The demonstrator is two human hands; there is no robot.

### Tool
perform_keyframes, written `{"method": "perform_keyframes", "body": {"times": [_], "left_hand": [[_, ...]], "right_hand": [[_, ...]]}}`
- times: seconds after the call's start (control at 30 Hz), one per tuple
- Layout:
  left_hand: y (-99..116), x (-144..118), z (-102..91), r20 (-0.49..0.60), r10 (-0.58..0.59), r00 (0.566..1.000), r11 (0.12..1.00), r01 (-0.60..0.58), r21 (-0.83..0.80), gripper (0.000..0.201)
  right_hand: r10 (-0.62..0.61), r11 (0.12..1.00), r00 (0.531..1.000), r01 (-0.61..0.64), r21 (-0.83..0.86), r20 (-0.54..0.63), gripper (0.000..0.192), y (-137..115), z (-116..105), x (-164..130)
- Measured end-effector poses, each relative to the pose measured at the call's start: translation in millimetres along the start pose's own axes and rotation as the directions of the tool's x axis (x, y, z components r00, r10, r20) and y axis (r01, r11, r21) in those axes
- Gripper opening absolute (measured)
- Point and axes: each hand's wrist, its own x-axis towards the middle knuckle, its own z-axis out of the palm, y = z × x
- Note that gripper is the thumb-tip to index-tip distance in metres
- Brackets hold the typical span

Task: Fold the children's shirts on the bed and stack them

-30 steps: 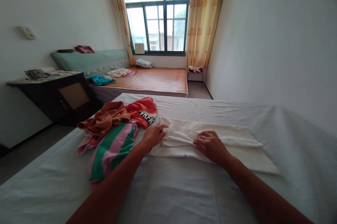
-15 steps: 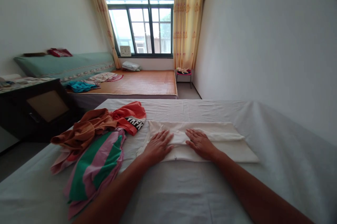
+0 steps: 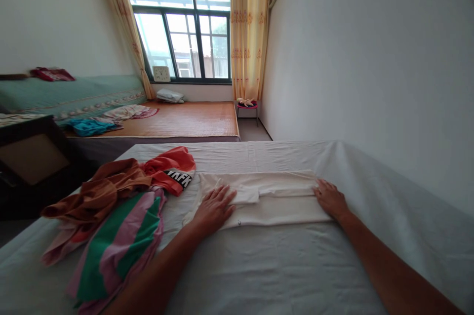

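A white T-shirt point(image 3: 281, 210) lies folded into a long strip across the white bed sheet, its upper layer turned over along the middle. My left hand point(image 3: 215, 209) rests flat on the left part of it, fingers spread. At the right end, my right hand point(image 3: 331, 200) has its fingers curled on the shirt's edge; the hand and wrist hide the lower right corner. A small dark mark shows near the shirt's front edge.
Left of the shirt lie a brown garment point(image 3: 99, 189), an orange garment point(image 3: 172, 162) with a lettered black band, and a green-and-pink striped garment point(image 3: 118, 251). Beyond stand another bed with a brown mat point(image 3: 192, 117) and a dark cabinet point(image 3: 33, 162). A wall rises at right.
My right hand has slid from the shirt's middle to its right end, its fingers now more curled. My left hand stays on the left part. The view has turned slightly right.
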Motion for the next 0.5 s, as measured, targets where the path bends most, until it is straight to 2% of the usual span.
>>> {"method": "perform_keyframes", "body": {"times": [0.07,0.13,0.23,0.33,0.4,0.5], "left_hand": [[-0.8,-1.1,0.2,-0.001,0.010,1.000,1.000,-0.010,-0.014,0.050],[-1.3,-2.6,0.4,-0.012,0.017,1.000,1.000,-0.017,-0.027,0.049],[-1.5,-4.6,0.8,-0.027,0.019,0.999,0.999,-0.020,-0.037,0.049],[-1.8,-5.5,1.4,-0.042,0.027,0.999,0.999,-0.029,-0.046,0.048],[-2.3,-5.7,2.0,-0.054,0.032,0.998,0.998,-0.035,-0.054,0.048],[-3.0,-5.8,2.4,-0.059,0.034,0.998,0.998,-0.038,-0.059,0.047]], "right_hand": [[0.070,0.997,0.998,-0.070,0.023,0.001,0.054,12.7,-4.8,2.3],[0.077,0.995,0.997,-0.079,0.066,0.030,0.058,19.0,-11.4,4.1],[0.059,0.990,0.990,-0.074,0.119,0.127,0.062,22.7,-21.3,6.8],[0.091,0.983,0.965,-0.126,0.131,0.245,0.062,26.3,-28.1,11.0],[0.077,0.978,0.952,-0.129,0.161,0.295,0.054,28.7,-31.7,14.6],[-0.030,0.969,0.954,-0.046,0.244,0.299,0.034,26.2,-40.8,18.5]]}}
